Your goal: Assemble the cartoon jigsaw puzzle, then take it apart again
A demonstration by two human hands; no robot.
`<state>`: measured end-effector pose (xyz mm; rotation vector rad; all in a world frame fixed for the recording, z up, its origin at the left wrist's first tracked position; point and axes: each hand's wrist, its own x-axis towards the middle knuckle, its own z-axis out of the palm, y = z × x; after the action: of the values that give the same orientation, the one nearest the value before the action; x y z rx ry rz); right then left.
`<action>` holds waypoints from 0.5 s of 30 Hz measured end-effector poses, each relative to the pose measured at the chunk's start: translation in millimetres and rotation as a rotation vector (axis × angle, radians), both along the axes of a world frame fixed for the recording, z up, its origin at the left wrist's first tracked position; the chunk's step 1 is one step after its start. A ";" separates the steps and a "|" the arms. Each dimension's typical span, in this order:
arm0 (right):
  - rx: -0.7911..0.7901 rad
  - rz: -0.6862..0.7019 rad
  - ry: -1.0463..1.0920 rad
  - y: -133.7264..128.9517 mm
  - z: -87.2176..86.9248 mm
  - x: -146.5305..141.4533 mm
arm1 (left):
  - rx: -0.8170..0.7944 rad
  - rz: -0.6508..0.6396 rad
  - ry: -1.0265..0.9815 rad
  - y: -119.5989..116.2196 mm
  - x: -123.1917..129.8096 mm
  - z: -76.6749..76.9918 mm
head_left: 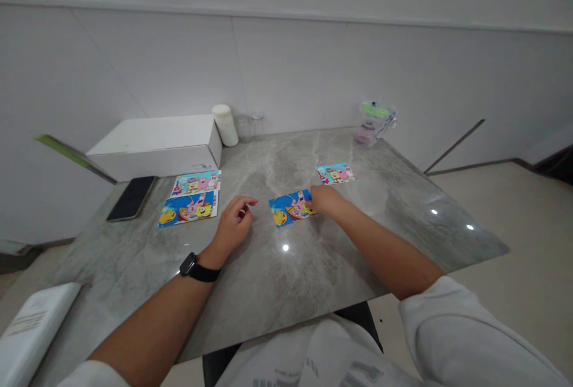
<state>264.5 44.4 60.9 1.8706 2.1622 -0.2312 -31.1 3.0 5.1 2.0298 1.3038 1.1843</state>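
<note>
A blue cartoon picture card [289,209] lies on the table in front of me. My right hand [326,200] is closed at its right edge, fingertips down on the picture and covering that end. Just left of this card my left hand [235,220] rests on the table, holding nothing, thumb and fingers apart and slightly bent. Behind my right hand is a light-blue cartoon card [336,174]. Over on the left lie a similar blue card [188,208] with a pale edge and a light-blue card [197,183], the first in front of the second.
A black phone [132,198] lies left of the cards, before a white box [156,142]. A white bottle [225,125] and two clear glasses [250,127] stand by the wall. At the back right sits a plastic bag [375,123]. A white package [38,327] is near left.
</note>
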 end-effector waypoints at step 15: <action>0.042 0.165 0.104 51.2 27.7 -48.3 | -0.057 0.005 0.339 43.5 -21.0 86.5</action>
<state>216.2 95.6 88.6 1.7253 2.3940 -0.2562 -52.1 46.5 91.6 2.2550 1.4770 0.8167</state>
